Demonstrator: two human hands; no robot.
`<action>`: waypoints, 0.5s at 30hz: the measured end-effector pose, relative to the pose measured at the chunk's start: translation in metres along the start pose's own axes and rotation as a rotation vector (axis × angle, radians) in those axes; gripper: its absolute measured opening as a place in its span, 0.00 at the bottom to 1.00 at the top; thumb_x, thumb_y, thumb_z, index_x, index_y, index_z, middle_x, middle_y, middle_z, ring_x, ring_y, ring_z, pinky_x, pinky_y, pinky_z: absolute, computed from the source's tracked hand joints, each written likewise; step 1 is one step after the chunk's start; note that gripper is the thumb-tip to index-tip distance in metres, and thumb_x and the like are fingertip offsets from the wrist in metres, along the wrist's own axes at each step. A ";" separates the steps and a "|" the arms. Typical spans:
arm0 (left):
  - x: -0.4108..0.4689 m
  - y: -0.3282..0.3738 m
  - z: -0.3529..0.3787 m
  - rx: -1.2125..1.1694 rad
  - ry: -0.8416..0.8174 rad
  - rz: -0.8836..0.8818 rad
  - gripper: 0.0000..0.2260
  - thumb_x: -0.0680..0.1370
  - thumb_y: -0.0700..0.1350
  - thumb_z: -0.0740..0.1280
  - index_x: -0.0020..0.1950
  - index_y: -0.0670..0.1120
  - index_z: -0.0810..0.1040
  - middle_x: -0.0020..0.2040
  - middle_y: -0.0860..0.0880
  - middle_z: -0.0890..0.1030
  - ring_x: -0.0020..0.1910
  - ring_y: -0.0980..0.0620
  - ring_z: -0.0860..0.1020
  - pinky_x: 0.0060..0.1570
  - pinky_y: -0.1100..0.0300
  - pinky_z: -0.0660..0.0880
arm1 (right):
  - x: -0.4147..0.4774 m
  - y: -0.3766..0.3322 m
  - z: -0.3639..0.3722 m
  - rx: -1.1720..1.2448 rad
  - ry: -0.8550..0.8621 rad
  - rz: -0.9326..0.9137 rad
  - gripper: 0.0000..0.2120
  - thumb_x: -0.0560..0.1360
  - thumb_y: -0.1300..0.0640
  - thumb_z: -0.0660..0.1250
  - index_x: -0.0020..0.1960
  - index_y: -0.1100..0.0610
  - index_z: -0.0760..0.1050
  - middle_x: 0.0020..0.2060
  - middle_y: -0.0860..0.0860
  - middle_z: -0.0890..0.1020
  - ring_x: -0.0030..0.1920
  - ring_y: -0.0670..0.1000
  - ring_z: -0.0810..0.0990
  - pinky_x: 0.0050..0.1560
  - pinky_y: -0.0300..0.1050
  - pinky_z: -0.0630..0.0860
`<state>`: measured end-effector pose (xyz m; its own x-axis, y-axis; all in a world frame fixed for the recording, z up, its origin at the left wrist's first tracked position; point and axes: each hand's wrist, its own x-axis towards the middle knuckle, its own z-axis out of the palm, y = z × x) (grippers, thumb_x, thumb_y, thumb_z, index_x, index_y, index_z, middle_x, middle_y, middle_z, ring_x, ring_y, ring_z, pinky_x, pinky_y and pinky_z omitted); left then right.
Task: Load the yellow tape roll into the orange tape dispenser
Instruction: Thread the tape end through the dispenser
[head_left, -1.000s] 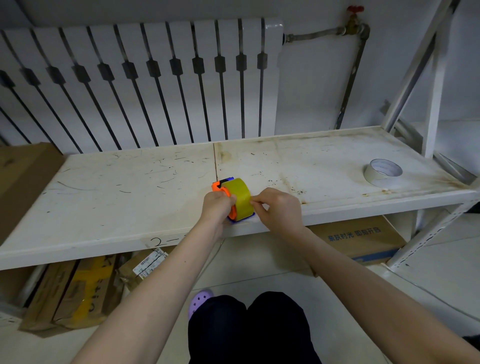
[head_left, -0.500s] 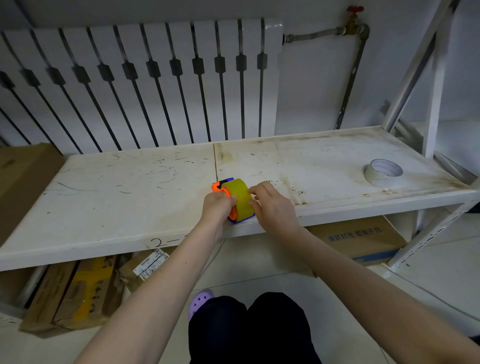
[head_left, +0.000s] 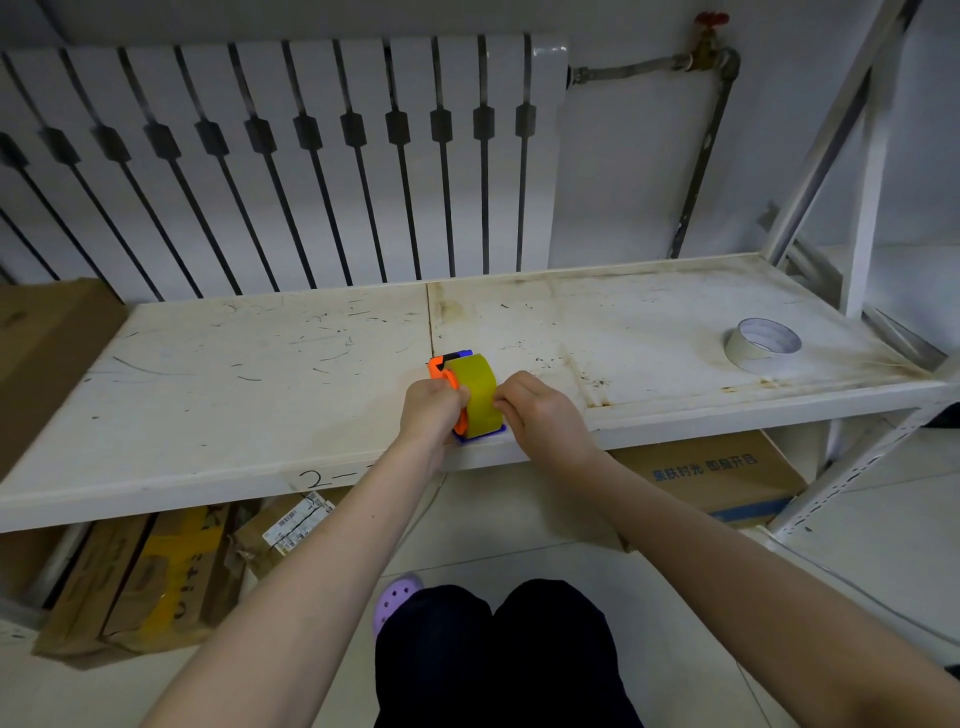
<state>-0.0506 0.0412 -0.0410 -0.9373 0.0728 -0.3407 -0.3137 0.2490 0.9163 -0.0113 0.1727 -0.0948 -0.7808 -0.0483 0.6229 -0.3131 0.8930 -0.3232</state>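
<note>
head view: left hand (head_left: 434, 410) clamps dispenser (head_left: 441, 370); right hand (head_left: 537, 413) pinches roll (head_left: 475, 392). steady the frame, press the roll squarely home.

I'm looking at a storeroom or stockroom: scuffed white metal shelf (head_left: 260, 374) with a handwritten number on its edge, cardboard boxes (head_left: 717, 473) sitting underneath on tiled floor, radiator (head_left: 291, 156) and bare pipe (head_left: 701, 150) behind.

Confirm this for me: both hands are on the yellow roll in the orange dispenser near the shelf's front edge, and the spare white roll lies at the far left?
Not quite. In the head view the white roll lies at the shelf's far right; the rest holds.
</note>
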 end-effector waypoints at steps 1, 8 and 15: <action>0.000 -0.001 0.000 -0.002 -0.007 0.006 0.07 0.75 0.40 0.64 0.37 0.46 0.71 0.44 0.42 0.74 0.44 0.44 0.73 0.44 0.53 0.70 | 0.000 -0.001 -0.001 -0.016 -0.048 -0.007 0.05 0.73 0.64 0.62 0.41 0.64 0.75 0.36 0.59 0.78 0.28 0.59 0.75 0.22 0.50 0.75; -0.004 0.004 -0.005 0.013 -0.031 0.029 0.10 0.77 0.40 0.62 0.36 0.47 0.69 0.42 0.43 0.72 0.43 0.46 0.69 0.33 0.59 0.62 | -0.011 -0.003 -0.007 0.013 -0.071 0.074 0.13 0.72 0.64 0.67 0.56 0.64 0.74 0.43 0.61 0.79 0.36 0.61 0.79 0.32 0.54 0.79; -0.003 0.001 -0.007 0.041 -0.030 0.033 0.13 0.77 0.41 0.64 0.32 0.49 0.68 0.44 0.41 0.75 0.45 0.44 0.75 0.55 0.46 0.75 | -0.003 0.000 -0.008 -0.023 -0.053 -0.047 0.15 0.73 0.56 0.61 0.52 0.64 0.79 0.40 0.59 0.82 0.31 0.59 0.80 0.26 0.47 0.79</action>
<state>-0.0491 0.0343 -0.0375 -0.9420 0.1105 -0.3170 -0.2756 0.2848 0.9181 -0.0042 0.1764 -0.0912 -0.7932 -0.1135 0.5983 -0.3382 0.8991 -0.2778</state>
